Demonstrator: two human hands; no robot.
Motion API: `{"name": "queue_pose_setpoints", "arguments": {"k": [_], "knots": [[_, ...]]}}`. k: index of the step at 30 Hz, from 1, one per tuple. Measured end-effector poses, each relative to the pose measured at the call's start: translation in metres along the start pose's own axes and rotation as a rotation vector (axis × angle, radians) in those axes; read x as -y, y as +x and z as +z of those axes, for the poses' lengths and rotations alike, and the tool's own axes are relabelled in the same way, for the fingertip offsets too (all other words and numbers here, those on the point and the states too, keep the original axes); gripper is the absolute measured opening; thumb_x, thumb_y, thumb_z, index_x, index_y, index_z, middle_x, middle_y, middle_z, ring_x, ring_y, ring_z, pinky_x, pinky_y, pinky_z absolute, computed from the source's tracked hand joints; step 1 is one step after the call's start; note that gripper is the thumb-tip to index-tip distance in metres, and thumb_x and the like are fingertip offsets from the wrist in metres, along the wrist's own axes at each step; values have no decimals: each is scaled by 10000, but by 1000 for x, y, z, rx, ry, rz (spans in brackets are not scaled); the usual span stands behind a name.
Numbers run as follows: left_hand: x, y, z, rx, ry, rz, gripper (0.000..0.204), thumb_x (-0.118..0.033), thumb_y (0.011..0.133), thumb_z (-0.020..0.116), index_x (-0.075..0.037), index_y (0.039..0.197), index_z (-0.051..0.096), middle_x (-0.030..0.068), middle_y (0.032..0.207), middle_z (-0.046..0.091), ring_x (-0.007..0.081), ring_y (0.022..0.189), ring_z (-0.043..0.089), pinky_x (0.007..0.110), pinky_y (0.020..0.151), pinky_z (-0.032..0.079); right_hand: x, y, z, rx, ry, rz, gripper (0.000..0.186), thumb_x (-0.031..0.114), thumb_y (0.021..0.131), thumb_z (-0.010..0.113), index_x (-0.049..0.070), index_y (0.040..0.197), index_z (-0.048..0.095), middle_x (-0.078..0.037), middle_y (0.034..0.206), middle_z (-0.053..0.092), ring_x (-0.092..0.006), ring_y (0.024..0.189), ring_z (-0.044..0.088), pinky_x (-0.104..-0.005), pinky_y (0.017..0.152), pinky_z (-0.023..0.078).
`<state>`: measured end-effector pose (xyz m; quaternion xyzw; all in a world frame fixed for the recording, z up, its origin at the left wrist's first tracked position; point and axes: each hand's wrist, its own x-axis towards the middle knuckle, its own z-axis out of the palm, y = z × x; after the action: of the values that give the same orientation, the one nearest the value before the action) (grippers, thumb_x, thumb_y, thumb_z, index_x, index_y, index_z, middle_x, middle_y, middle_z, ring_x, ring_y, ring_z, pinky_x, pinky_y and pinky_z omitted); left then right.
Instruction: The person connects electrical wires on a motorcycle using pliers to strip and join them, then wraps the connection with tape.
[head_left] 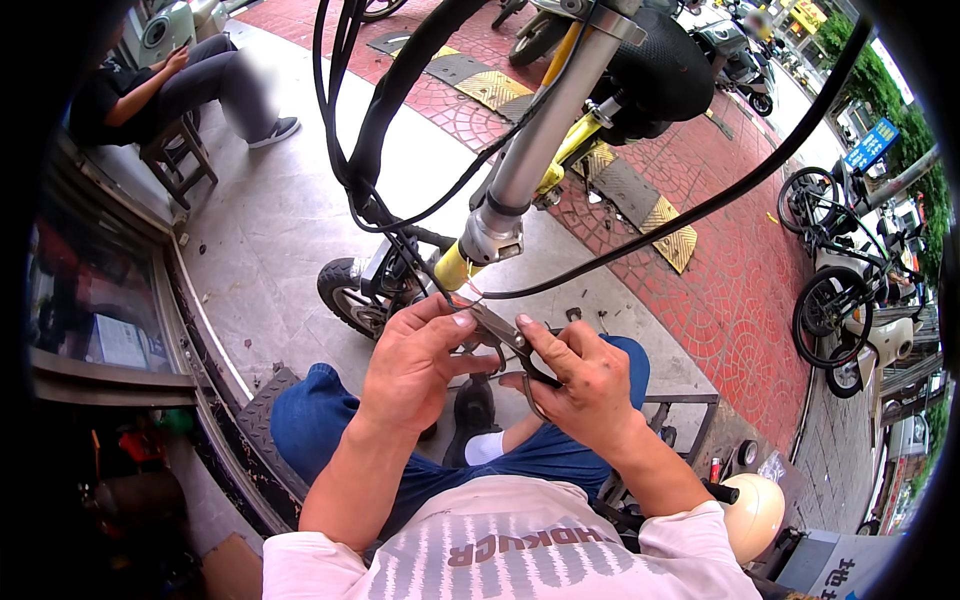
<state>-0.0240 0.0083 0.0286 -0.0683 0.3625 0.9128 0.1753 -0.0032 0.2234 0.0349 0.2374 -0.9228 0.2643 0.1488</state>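
My left hand (420,365) pinches thin wires (462,298) just below the yellow front tube (460,262) of a small-wheeled vehicle. My right hand (580,385) grips dark metal scissors (510,335), whose blades reach up to the wires by my left fingertips; whether they touch is unclear. A silver stem (530,150) rises above both hands, with black cables (350,150) looping around it. The front wheel (340,300) stands behind my left hand.
At upper left a person (150,100) sits on a wooden stool (180,160) beside a glass door (110,290). Bikes (830,310) are parked at right. Speed bumps (650,220) cross red paving. A cream helmet-like object (750,515), tape roll (745,450) and small items lie by my right arm.
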Motion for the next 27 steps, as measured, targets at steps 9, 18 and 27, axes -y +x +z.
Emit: {"name": "queue_pose_setpoints", "arguments": {"k": [9, 18, 27], "knots": [[-1, 0, -2, -14, 34, 9, 158, -58, 991, 596, -2, 1119, 669, 101, 1043, 724, 185, 917, 716, 367, 770, 651, -4, 5, -1, -28, 26, -61, 761, 273, 664, 928, 192, 1377, 675, -31, 739, 526, -173, 554, 516, -322, 495, 438], [-3, -1, -2, 26, 37, 42, 208, -37, 999, 565, 15, 1175, 662, 108, 1070, 721, 177, 923, 714, 374, 798, 661, -2, 5, -5, 12, -12, -39, 698, 302, 737, 880, 203, 1391, 655, -34, 802, 544, -186, 642, 584, -336, 539, 467], [-5, -2, -1, 38, 99, 75, 222, -48, 998, 568, 33, 1184, 657, 117, 1083, 723, 178, 934, 719, 360, 809, 659, -1, 6, -6, 7, -21, -50, 688, 303, 732, 881, 196, 1376, 664, -30, 793, 527, -185, 636, 572, -334, 534, 461]]}}
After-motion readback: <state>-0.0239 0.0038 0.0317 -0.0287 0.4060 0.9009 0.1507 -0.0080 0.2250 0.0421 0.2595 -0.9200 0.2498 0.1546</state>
